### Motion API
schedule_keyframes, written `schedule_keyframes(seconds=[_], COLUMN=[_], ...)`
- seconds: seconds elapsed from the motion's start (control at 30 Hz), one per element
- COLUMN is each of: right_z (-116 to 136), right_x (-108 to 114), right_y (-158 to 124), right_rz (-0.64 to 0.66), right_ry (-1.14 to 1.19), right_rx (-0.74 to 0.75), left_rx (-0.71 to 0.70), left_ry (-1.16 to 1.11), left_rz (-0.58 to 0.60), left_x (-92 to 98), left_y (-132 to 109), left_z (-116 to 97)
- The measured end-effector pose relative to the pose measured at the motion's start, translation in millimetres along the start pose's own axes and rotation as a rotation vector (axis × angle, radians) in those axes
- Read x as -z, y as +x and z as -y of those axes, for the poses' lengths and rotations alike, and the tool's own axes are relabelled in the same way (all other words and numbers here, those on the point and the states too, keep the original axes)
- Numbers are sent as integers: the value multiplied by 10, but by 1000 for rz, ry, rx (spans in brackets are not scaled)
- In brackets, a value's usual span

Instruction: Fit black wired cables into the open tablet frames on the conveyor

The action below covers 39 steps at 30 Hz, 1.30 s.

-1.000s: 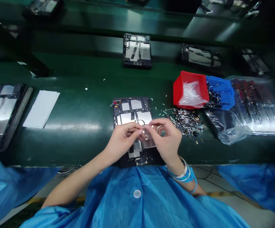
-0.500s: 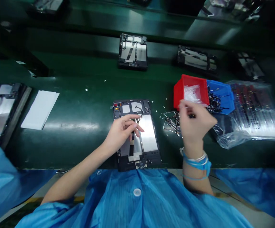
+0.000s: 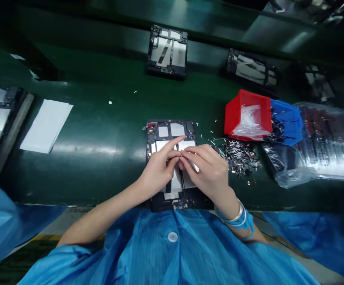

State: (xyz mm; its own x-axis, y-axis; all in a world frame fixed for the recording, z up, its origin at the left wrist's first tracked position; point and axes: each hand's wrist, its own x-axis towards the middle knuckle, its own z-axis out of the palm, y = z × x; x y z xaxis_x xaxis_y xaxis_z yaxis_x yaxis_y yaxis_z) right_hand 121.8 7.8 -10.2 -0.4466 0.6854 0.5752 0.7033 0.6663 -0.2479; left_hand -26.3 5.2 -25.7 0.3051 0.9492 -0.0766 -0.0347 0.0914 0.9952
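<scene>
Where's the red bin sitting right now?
In the head view, the red plastic bin sits to the right of the tablet frame, with the blue bin on its right and the heap of small cables just in front of it.

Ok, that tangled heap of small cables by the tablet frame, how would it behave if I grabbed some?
The heap of small cables looks thin and interlaced, so it would probably lift as a floppy, snagging clump. Their tiny metal-looking ends seem light, so single pieces could likely scatter across the green bench mat.
</scene>
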Motion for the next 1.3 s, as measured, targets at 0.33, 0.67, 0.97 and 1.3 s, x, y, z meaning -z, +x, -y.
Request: schedule_keyframes(seconds=[0.33, 0.67, 0.97, 1.3], right_z=[-735, -46, 117, 45], right_x=[425, 71, -264, -496], right_y=[13, 202, 313, 302], right_rz=[-273, 85, 252, 307], right_ry=[-533, 60, 808, 804], right_rx=[-221, 89, -744, -833], left_rx=[161, 97, -273, -526], left_ry=[-274, -200, 635, 1115], left_rz=[21, 94, -446, -51], left_x=[104, 251, 744, 766], left_y=[46, -47, -618, -744], left_z=[-86, -294, -31, 329])
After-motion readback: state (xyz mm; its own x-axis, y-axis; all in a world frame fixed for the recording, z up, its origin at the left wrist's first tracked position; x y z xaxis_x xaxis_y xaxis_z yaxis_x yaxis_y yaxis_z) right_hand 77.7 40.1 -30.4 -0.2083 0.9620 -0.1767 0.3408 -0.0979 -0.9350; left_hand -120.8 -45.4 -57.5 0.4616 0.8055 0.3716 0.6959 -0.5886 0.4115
